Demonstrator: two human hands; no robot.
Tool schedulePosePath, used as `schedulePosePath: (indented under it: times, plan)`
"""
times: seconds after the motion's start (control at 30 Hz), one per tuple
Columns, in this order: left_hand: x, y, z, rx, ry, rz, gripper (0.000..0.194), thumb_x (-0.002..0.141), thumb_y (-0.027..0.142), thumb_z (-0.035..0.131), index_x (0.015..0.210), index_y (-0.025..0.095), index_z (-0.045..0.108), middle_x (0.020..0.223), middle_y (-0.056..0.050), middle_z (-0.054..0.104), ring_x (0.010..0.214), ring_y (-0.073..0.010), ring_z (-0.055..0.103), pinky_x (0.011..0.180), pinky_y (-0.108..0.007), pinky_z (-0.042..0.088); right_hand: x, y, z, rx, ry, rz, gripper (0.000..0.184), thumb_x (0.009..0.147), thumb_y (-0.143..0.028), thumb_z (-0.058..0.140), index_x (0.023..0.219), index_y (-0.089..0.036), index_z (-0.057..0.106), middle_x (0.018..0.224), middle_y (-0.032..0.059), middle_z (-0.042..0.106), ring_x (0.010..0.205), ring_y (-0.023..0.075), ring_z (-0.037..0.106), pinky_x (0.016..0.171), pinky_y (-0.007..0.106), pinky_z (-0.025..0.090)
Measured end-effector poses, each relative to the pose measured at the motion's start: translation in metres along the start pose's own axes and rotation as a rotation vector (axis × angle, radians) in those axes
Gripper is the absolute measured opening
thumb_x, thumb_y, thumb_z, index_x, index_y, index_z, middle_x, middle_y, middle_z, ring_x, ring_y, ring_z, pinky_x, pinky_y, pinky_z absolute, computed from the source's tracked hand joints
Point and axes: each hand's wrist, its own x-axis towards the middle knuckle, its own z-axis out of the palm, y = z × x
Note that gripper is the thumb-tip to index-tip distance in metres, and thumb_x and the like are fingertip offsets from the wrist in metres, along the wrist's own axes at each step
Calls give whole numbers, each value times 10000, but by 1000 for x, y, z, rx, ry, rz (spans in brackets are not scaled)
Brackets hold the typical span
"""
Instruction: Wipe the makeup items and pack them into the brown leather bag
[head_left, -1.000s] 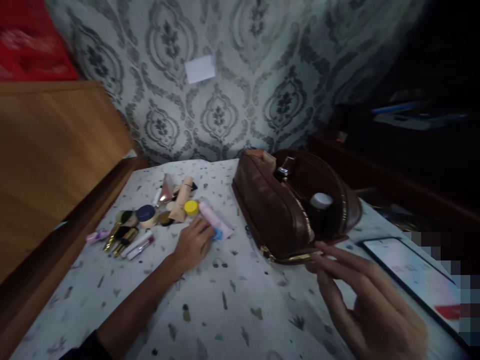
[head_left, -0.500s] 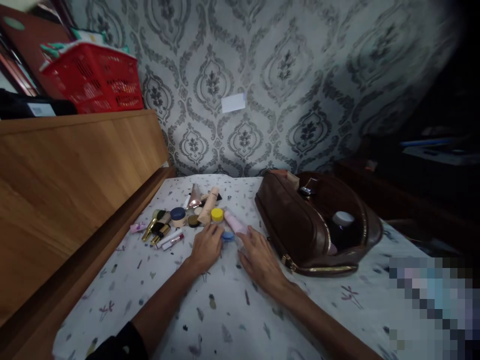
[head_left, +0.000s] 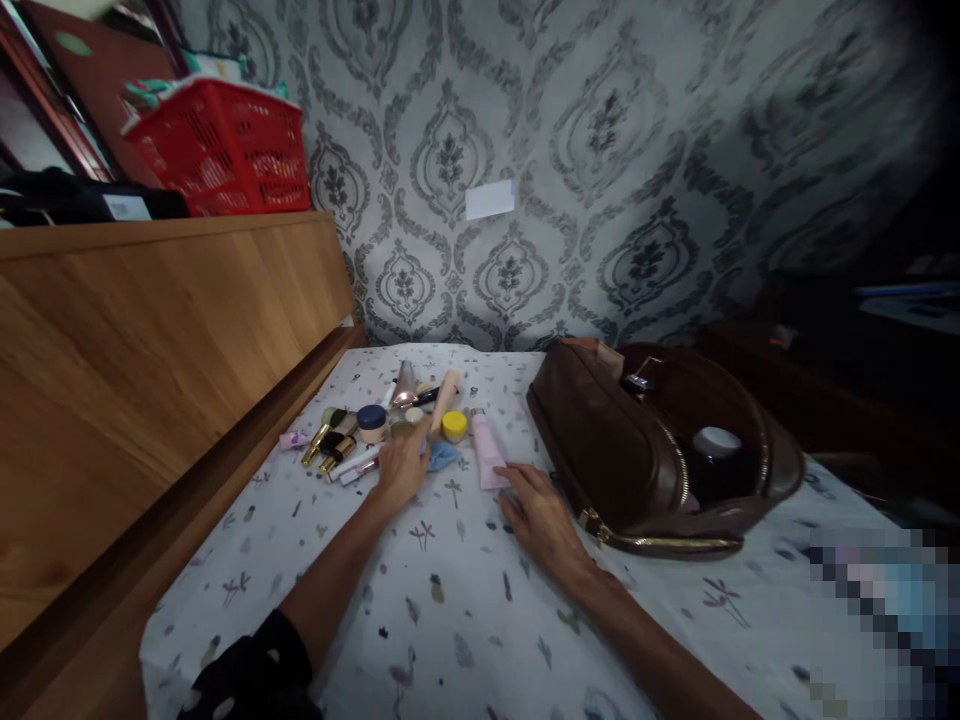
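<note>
My left hand (head_left: 403, 468) is over the near side of a cluster of makeup, fingers curled at a small blue item (head_left: 442, 457) whose kind I cannot make out. Just beyond these fingers lies a beige tube (head_left: 445, 400), its lower end partly hidden. My right hand (head_left: 541, 512) rests palm down, fingers apart, one fingertip touching the near end of a pink squeeze tube (head_left: 487, 450). A small yellow-lidded jar (head_left: 454, 427) sits between the two tubes. Left of it are a navy-lidded jar (head_left: 371, 423), makeup brushes (head_left: 335, 440) and a lip gloss tube (head_left: 358, 470).
A brown leather bag (head_left: 600, 450) stands unzipped on the right, with a white-lidded container (head_left: 717, 443) inside. Patterned white cloth (head_left: 450, 620) covers the surface. A wooden panel (head_left: 172, 350) borders the left, with a red basket (head_left: 232, 150) on top. Patterned wallpaper closes the back.
My left hand and the blue item have shifted left. The pink tube has turned to point more straight away from me, and my right fingers have slid back to its near end.
</note>
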Motion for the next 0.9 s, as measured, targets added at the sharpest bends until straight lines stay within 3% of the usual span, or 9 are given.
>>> schedulePosePath:
  times: [0.13,0.33,0.5,0.6,0.73,0.9]
  plan:
    - [-6,2,2,-16,-22,94,460,949,161,469,1388,291,512,1213,-54,683,1135,-226,606,889,-329,489,1,-1,-2,17,-3,1,369,870,-183,480,1197,-197,651,1160,109,635,1078,256,592,982,431,498]
    - [-4,-3,5,-8,-37,124,478,949,158,467,1406,296,502,1161,-71,679,1102,-234,602,879,-331,490,3,-2,-5,52,-40,13,385,873,-227,476,1212,-164,646,1179,124,650,1105,273,588,990,455,486]
    - [-9,-1,4,-2,-35,134,483,950,152,445,1416,279,473,1168,-82,663,1110,-234,591,856,-331,488,3,-8,-10,147,-100,-75,430,889,-267,468,1274,-152,622,1213,136,669,1153,273,597,1006,474,483]
    - [-9,-3,-3,2,-11,122,381,958,176,445,1313,266,551,1158,-66,673,1075,-209,609,869,-311,479,2,-12,-13,169,-139,-111,417,903,-294,472,1274,-188,630,1206,122,681,1142,271,615,992,485,496]
    - [-3,-26,-28,56,80,-19,288,986,239,394,1185,234,602,1124,-80,691,1069,-211,623,901,-312,454,0,-14,-13,158,-143,-108,391,906,-304,480,1236,-179,649,1168,127,696,1108,277,636,969,483,511]
    - [1,-81,-57,170,101,-308,339,978,300,368,1134,152,630,1045,-192,711,978,-326,666,789,-410,468,-1,-14,-11,177,-118,-72,394,897,-272,467,1223,-139,643,1158,147,690,1088,275,636,968,476,507]
